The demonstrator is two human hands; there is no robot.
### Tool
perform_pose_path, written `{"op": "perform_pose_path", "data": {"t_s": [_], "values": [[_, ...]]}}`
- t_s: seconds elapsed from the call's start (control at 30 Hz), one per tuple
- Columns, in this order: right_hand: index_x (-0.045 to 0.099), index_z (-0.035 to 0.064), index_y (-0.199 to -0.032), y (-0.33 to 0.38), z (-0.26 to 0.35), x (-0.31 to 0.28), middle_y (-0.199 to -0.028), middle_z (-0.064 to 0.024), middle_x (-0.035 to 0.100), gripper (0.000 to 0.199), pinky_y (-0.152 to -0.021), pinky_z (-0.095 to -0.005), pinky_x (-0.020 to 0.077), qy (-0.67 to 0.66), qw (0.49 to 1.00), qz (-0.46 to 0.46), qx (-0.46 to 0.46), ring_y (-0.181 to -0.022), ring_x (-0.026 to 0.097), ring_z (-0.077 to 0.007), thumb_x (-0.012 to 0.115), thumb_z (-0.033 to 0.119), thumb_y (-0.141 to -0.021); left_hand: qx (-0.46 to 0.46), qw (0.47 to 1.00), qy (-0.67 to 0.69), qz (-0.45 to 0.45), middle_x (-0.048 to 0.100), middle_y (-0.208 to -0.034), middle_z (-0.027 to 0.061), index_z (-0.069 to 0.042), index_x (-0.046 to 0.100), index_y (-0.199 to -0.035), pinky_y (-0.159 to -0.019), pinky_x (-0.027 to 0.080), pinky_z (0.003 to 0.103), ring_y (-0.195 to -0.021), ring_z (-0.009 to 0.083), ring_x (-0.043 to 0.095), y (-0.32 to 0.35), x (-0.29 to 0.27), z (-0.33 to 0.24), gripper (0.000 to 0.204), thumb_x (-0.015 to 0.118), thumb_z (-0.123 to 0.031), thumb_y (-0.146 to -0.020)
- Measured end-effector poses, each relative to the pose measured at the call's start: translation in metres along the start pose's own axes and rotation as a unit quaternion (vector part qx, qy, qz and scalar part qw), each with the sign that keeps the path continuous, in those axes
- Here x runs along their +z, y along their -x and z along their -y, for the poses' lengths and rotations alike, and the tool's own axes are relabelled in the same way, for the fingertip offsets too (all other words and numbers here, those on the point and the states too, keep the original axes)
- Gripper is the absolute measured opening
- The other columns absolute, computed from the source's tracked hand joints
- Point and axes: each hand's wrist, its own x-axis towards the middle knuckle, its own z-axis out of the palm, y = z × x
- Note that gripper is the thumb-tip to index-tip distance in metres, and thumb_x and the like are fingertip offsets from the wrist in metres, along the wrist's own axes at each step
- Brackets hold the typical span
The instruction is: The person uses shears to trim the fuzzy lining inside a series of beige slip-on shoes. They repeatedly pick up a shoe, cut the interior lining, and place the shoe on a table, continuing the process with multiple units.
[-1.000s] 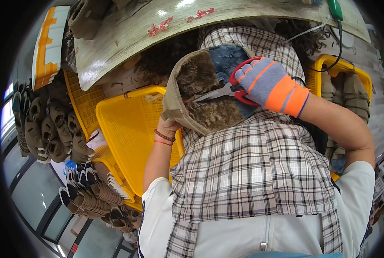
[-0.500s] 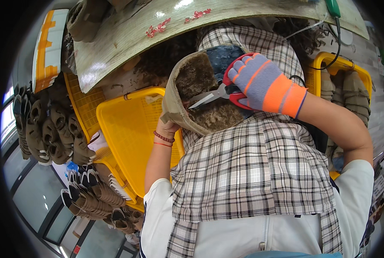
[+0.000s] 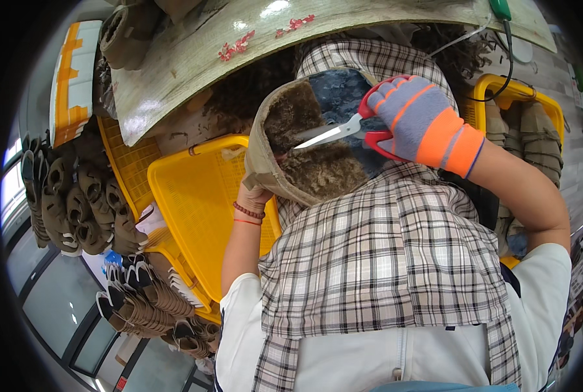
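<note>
Above my lap, tilted with its wide opening toward me, is a tan boot upper (image 3: 327, 176) with a brown fleece lining and a dark blue part inside. My left hand (image 3: 255, 194) grips it from the lower left; most of its fingers are hidden behind the tan side. In a grey and orange knit glove, my right hand (image 3: 425, 124) is closed around the red handles of a pair of scissors (image 3: 337, 132). The scissor blades are spread, pointing left into the opening, close to the fleece.
A pale tabletop (image 3: 174, 85) curves across the top. At the left stands a yellow plastic basket (image 3: 196, 202), with rows of brown shoe uppers (image 3: 76, 202) beyond it. Another yellow basket (image 3: 552, 108) at the right holds stacked uppers. A black cord (image 3: 512, 62) hangs nearby.
My right hand has moved slightly right and the scissor handles and blades have spread apart. The boot upper and my left hand have stayed nearly where they were.
</note>
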Motion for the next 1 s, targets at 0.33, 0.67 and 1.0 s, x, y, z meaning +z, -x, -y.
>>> {"op": "perform_pose_path", "data": {"t_s": [0.33,0.67,1.0], "values": [[0.064,0.0067,-0.097,0.007,0.008,0.017,-0.085,-0.0114,0.066,0.035,-0.064,-0.0352,0.0498,-0.147,0.973,0.05,0.171,-0.076,0.064,-0.0259,0.066,0.035,-0.077,0.038,0.999,0.023,-0.007,0.062,-0.097,0.0064,-0.008,0.057,-0.107,-0.078,0.052,0.033,-0.085,0.0199,0.061,0.003,0.01,0.006,0.023,0.06,-0.014,-0.086],[0.06,0.0003,-0.101,-0.026,0.063,-0.022,-0.088,-0.013,0.066,0.046,-0.072,-0.0284,0.0483,-0.54,0.818,-0.089,0.178,-0.082,0.064,-0.02,0.076,0.033,-0.072,0.315,0.869,-0.365,0.107,0.06,-0.112,0.0082,0.001,0.051,-0.121,-0.088,0.049,0.03,-0.099,0.0171,0.059,-0.015,0.117,-0.043,0.036,0.043,-0.022,-0.094],[0.056,0.0017,-0.094,-0.012,-0.042,-0.113,-0.071,-0.0132,0.059,0.028,-0.057,-0.0313,0.0471,-0.213,0.824,-0.511,0.121,-0.06,0.058,-0.0259,0.071,0.015,-0.075,0.398,0.851,-0.245,0.241,0.049,-0.129,0.0116,0.003,0.044,-0.13,-0.101,0.037,0.033,-0.121,0.021,0.045,-0.091,0.269,-0.118,0.042,0.051,-0.008,-0.09]]}}
